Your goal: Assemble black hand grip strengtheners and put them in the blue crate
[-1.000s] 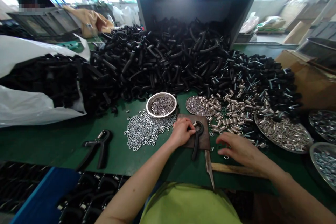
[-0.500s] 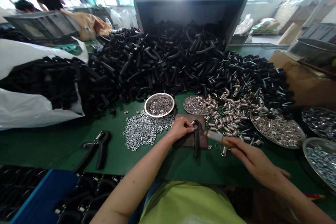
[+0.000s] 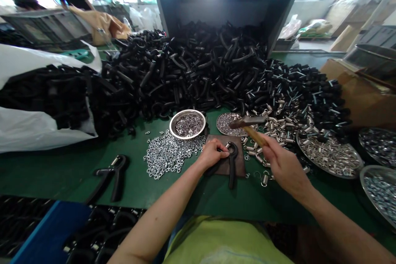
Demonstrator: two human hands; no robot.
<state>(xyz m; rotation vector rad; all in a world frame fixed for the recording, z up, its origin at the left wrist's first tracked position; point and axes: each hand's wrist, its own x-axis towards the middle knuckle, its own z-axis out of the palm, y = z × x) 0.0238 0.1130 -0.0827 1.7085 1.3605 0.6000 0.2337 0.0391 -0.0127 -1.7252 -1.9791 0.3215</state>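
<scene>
Loose silver steel washers (image 3: 173, 154) on a green bench top (image 3: 173, 192), just left of the left hand (image 3: 212, 153), its fingers curled and pressing down on a curved black hand-grip exerciser (image 3: 232, 165), flat on a square brown leather pad (image 3: 239, 169). Further right, a wooden-handled steel hammer (image 3: 247, 121) raised above the pad, clenched in the closed right hand (image 3: 286, 163), with a silver coiled spring (image 3: 264, 179) lying below.

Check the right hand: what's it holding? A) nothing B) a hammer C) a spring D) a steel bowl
B: the right hand grips the wooden handle of a hammer, with the metal head held up beyond the fingers.
</scene>
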